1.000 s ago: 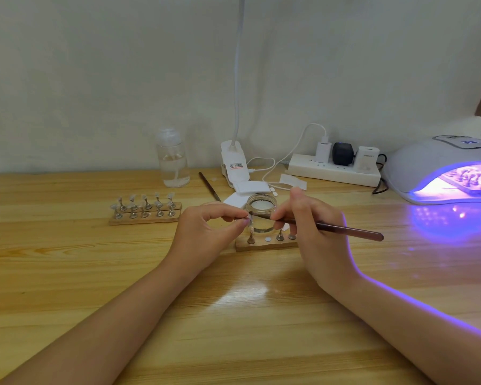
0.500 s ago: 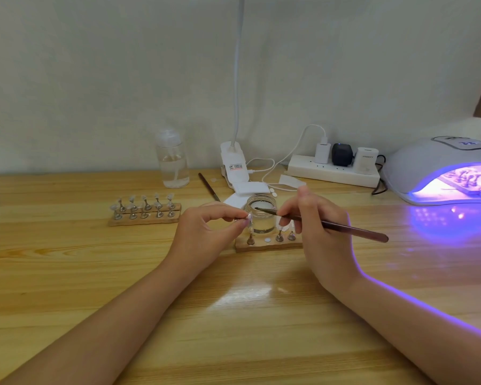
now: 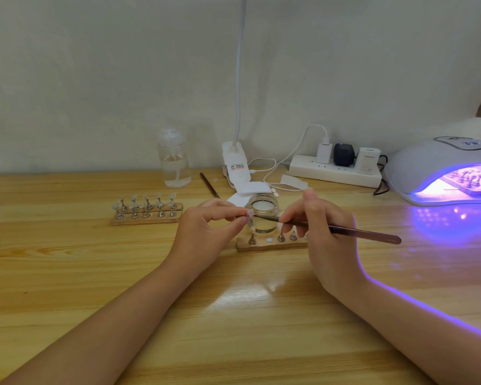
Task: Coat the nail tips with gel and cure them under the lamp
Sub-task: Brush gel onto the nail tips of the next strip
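Observation:
My left hand [image 3: 208, 229] pinches a small nail tip on its metal stand [image 3: 250, 216] just above the near wooden holder [image 3: 271, 243]. My right hand [image 3: 324, 232] grips a dark brush [image 3: 345, 230], whose tip touches the nail tip. Behind them stands an open glass jar of clear gel [image 3: 263, 215]. The near holder carries a few metal stands. A second wooden holder [image 3: 146, 211] with several nail tips on stands sits to the left. The curing lamp [image 3: 442, 170] glows purple at the right, with another holder of tips inside.
A clear bottle [image 3: 174, 162], a clip-on desk lamp base [image 3: 235, 168], white pads [image 3: 252, 188], a spare brush [image 3: 209, 185] and a power strip [image 3: 335, 170] with plugs line the back of the wooden table [image 3: 67, 273] against the wall.
My right hand drew the brush back out of the jar and brought its tip leftward onto the nail tip. My left hand stayed put.

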Motion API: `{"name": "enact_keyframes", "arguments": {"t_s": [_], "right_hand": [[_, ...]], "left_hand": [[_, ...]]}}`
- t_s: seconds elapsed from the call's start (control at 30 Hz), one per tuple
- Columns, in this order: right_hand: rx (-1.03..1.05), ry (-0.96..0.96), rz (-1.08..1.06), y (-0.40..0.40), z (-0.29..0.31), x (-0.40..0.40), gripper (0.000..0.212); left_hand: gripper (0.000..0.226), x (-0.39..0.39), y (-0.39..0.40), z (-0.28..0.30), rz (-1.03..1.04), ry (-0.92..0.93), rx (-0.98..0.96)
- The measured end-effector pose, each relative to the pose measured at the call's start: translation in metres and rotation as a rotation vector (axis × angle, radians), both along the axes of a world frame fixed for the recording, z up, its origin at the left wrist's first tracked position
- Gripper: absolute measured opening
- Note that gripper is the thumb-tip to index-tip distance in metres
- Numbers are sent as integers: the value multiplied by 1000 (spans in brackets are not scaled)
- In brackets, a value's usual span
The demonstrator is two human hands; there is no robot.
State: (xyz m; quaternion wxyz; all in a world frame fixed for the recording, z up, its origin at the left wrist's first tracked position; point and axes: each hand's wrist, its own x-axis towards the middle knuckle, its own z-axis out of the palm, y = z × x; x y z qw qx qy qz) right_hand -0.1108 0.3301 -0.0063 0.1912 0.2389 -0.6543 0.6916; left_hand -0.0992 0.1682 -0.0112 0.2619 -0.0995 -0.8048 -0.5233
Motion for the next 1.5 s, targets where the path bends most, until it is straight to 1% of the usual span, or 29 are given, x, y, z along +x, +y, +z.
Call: {"name": "enact_keyframes", "arguments": {"t_s": [0.17,0.33,0.6,0.77,0.87,0.97,1.1,1.23,1.33,1.5], "right_hand": [[11,25,-56,3,0,-4,40],[130,61,-30,1,0,-1,35],[178,75,-34,-4,1,-1,30],[114,42,4,-4,0,1,37],[78,22,54,-3,-1,2,43],[44,20,30,-2,0,2,42],[63,41,-22,-4,1,0,40],[104,44,-10,-7,3,0,41],[92,46,0,-7,3,-1,40],[59,2,-9,-4,0,-1,45]], "left_hand": [[25,-2,0,-3,-5,33,-3],[25,-4,0,-5,-16,50,-42],[23,-3,0,-4,-25,80,-96],[30,-4,0,-5,-19,89,-90],[28,-4,-1,-6,-19,88,-86],[27,-5,-1,-6,-19,86,-83],[27,-5,-1,-6,-25,97,-91],[25,-4,-1,-7,-44,97,-102],[26,-5,-1,-7,-45,94,-104],[28,-5,-1,-7,-44,92,-94]]}}
